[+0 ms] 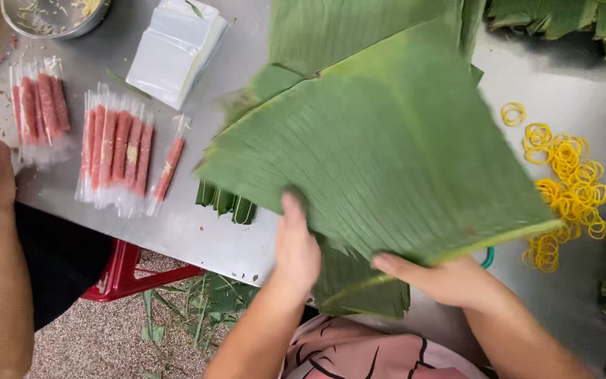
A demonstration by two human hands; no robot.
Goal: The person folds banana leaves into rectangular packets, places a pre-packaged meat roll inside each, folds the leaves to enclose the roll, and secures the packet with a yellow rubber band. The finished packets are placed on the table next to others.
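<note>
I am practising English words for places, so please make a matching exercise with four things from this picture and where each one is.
Things:
1. big green leaf
2. yellow rubber bands
3. wrapped pink sausages
4. red stool

Places:
A. on the floor, beside the table
B. loose on the table, right of the leaf
C. lifted in the left hand and right hand
D. in rows on the table, left of the leaf

Pairs: 1-C, 2-B, 3-D, 4-A
</note>
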